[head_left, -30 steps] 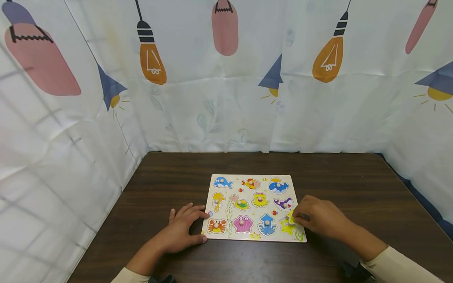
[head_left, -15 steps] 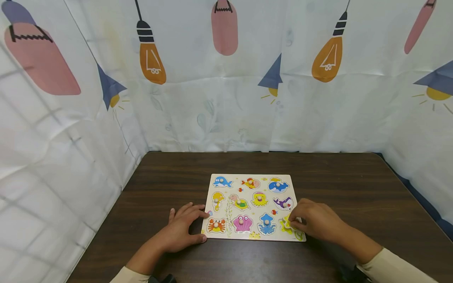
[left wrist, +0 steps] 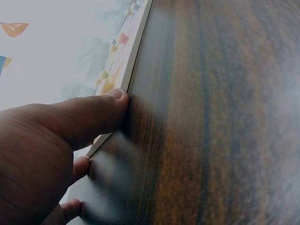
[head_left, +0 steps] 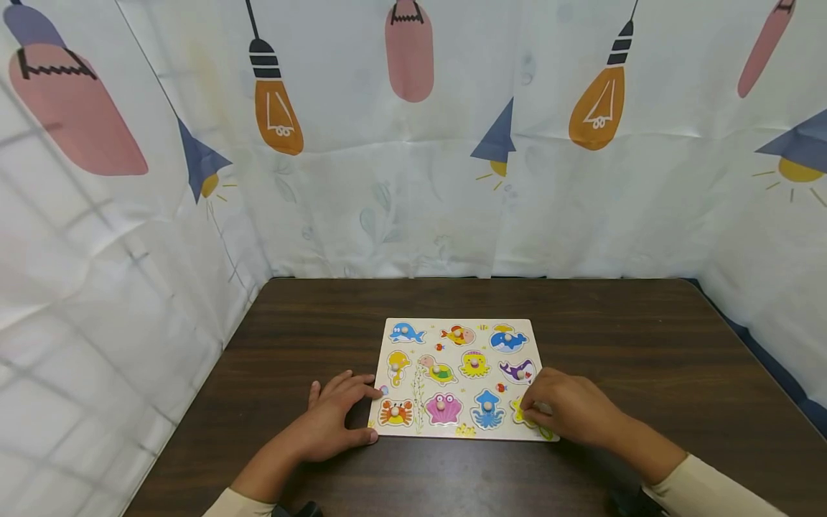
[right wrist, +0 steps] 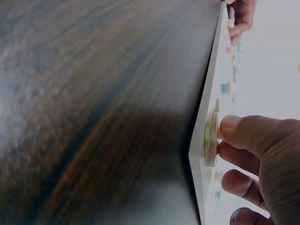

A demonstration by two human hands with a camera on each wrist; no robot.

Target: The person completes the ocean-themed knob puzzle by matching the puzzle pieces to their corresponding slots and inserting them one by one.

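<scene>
A wooden knob puzzle board with sea-animal pieces lies flat on the table. My right hand is over its lower right corner. In the right wrist view, thumb and forefinger pinch the starfish piece, which stands tilted close over the board's face. From the head, only part of the yellow starfish shows beside the fingertips. My left hand rests with fingers spread at the left edge, its thumb against the lower corner. Crab, pink shell and blue squid sit along the bottom row.
The dark wood-grain table reaches well past the board on every side. A white curtain printed with lamps and bulbs hangs behind it and along both sides.
My right hand has moved a little left and down with the starfish piece, from the board's right edge to over its lower right corner. The left hand has stayed put.
</scene>
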